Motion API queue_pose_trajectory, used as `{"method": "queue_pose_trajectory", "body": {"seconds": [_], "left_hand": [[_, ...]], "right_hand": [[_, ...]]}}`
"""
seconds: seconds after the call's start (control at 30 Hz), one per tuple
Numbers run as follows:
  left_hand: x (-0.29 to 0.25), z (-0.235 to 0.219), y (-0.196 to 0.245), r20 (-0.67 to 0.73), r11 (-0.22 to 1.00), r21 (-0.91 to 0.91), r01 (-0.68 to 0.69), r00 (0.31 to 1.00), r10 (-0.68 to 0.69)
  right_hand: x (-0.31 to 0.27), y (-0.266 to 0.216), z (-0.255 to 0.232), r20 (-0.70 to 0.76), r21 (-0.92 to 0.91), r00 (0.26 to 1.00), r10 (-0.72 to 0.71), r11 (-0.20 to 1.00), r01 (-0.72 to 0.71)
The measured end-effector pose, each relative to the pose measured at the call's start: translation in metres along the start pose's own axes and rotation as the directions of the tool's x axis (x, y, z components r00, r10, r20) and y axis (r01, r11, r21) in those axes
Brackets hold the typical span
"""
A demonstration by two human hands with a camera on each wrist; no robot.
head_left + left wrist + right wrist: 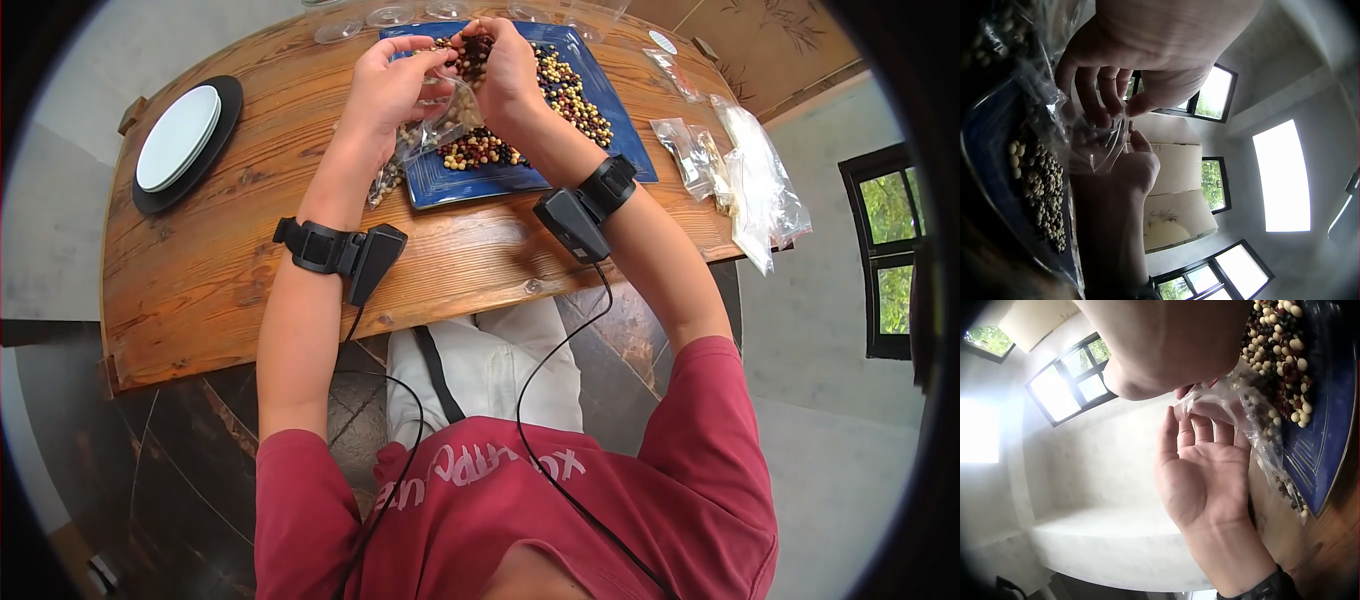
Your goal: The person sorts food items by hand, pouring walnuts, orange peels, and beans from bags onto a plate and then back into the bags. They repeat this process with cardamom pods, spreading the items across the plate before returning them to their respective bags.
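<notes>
A clear plastic bag [455, 112] with pale beans in it hangs between both hands over the front left of a blue tray [430, 192]. My left hand [392, 88] pinches the bag's upper edge between thumb and fingers, as the right wrist view also shows. Curled at the bag's mouth, my right hand [508, 80] faces the left one, its thumb beside the clear film in the left wrist view. Mixed beans [575, 100], cream, red and black, cover much of the tray. Dark beans show between the hands; the right fingertips are partly hidden.
White plates [180, 138] are stacked on a black plate [225, 150] at the left. Several clear plastic bags [760, 175] lie at the right of the wooden table [270, 160]. Clear glassware [390, 15] stands along the far edge. Cables run from both wrist cameras.
</notes>
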State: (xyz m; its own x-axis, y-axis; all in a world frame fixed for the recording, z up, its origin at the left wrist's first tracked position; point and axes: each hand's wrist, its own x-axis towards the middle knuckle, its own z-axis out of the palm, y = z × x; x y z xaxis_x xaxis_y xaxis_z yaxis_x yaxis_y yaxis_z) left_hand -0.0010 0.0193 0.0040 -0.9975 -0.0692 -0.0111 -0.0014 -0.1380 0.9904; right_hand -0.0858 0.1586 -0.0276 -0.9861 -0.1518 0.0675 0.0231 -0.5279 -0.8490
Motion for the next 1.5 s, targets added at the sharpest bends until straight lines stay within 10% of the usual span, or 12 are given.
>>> {"method": "queue_pose_trajectory", "body": {"seconds": [0.3, 0.57, 0.8, 0.9, 1.03, 1.13, 1.27, 1.37, 1.47, 1.5], "left_hand": [[0.004, -0.005, -0.001, -0.017, 0.999, -0.036, -0.017, 1.000, 0.016], [0.004, -0.010, 0.001, -0.025, 0.998, -0.057, -0.019, 1.000, 0.018], [0.004, -0.013, 0.004, -0.042, 0.997, -0.080, -0.015, 0.999, 0.011], [0.005, -0.017, 0.006, -0.028, 0.994, -0.109, -0.024, 0.999, 0.021], [0.006, -0.019, 0.005, -0.029, 0.993, -0.119, -0.025, 0.999, 0.021], [0.003, -0.016, 0.008, -0.049, 0.996, -0.083, -0.045, 0.998, 0.042], [0.002, -0.017, 0.008, -0.065, 0.995, -0.077, -0.067, 0.996, 0.062], [0.003, -0.019, 0.010, -0.119, 0.995, -0.066, -0.073, 0.991, 0.064], [0.008, -0.024, 0.009, -0.195, 0.988, -0.095, -0.126, 0.975, 0.105], [0.011, -0.027, 0.008, -0.206, 0.977, -0.146, -0.153, 0.971, 0.122]], "right_hand": [[-0.032, -0.012, 0.012, 0.084, -0.270, 0.996, 0.027, 0.963, -0.003], [-0.053, -0.063, 0.023, 0.220, -0.566, 0.899, 0.378, 0.800, -0.198], [-0.037, -0.077, 0.002, 0.550, -0.713, 0.755, 0.357, 0.671, 0.203], [-0.045, -0.093, 0.020, 0.416, -0.634, 0.833, 0.365, 0.773, -0.021], [-0.027, -0.076, -0.005, 0.443, -0.892, 0.889, -0.113, 0.045, 0.450], [-0.024, -0.073, -0.010, 0.271, -0.961, 0.940, 0.206, 0.009, 0.275], [-0.021, -0.066, -0.014, 0.274, -0.948, 0.934, 0.231, -0.101, 0.303], [-0.018, -0.076, -0.004, 0.314, -0.949, 0.897, 0.311, 0.124, 0.289], [-0.034, -0.076, 0.008, 0.332, -0.699, 0.889, 0.316, 0.715, 0.007], [-0.032, -0.071, 0.006, 0.354, -0.663, 0.870, 0.344, 0.748, -0.026]]}}
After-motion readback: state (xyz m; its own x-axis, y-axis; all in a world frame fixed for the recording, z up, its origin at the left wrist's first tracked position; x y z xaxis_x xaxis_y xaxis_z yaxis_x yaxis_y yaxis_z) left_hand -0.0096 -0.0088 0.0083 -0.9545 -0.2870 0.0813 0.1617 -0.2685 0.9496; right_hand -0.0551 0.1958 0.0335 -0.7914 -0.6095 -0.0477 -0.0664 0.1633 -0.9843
